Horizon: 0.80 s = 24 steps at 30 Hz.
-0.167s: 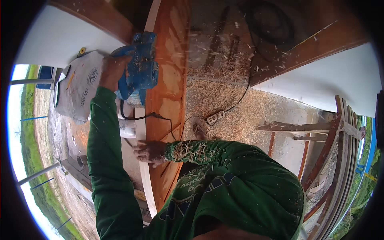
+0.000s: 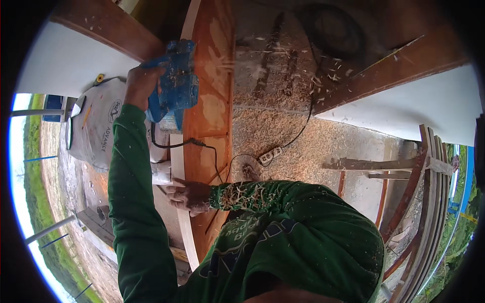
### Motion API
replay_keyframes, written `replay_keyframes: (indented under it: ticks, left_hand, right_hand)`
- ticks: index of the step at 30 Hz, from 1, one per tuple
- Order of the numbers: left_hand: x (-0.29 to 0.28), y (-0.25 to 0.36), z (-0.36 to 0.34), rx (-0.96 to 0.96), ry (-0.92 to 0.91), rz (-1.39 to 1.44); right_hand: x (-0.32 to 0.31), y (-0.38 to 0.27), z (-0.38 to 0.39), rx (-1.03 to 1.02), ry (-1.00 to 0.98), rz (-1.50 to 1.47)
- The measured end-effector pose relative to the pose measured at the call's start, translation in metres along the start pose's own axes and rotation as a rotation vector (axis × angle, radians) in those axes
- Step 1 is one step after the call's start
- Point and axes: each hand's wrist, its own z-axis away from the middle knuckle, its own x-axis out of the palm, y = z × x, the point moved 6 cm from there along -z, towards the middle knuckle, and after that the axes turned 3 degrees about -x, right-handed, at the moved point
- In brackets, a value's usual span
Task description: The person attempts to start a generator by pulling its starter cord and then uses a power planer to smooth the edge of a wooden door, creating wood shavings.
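My left hand [image 2: 143,87] is closed round the handle of a blue electric planer [image 2: 177,86], dusted with shavings. The planer sits at the far part of the pale top edge of a reddish-brown wooden panel [image 2: 209,108], which stands on edge and has grooves in its face. My right hand [image 2: 189,196] grips that edge nearer to me, fingers over the pale wood. Wood shavings cling to my right green sleeve [image 2: 247,196]. The planer's black cord [image 2: 172,146] hangs over the panel. The planer's underside is hidden.
Shavings [image 2: 283,126] cover the floor right of the panel, and some fly through the air. A white power strip [image 2: 271,155] lies there with its cable. Left is a pale bag-like cover [image 2: 98,126]. A wooden rack [image 2: 429,177] stands right, below a brown beam [image 2: 389,76].
The view has shifted slightly, so the surroundings sit lower in it. My left hand and the planer seem a little farther along the panel's edge. My right hand keeps its grip.
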Motion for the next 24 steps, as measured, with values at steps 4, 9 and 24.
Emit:
replay_keyframes:
  ticks: [4, 9, 24]
  left_hand:
    - [0.005, 0.010, -0.023, 0.023, -0.028, 0.042]
    - [0.013, 0.025, -0.050, 0.045, -0.051, 0.028]
    - [0.012, 0.049, -0.112, -0.068, 0.028, 0.052]
  right_hand:
    - [-0.040, 0.054, 0.014, 0.109, 0.052, -0.105]
    - [-0.044, 0.071, 0.014, -0.009, 0.077, -0.158]
    - [-0.068, 0.105, -0.001, -0.028, 0.447, 0.102]
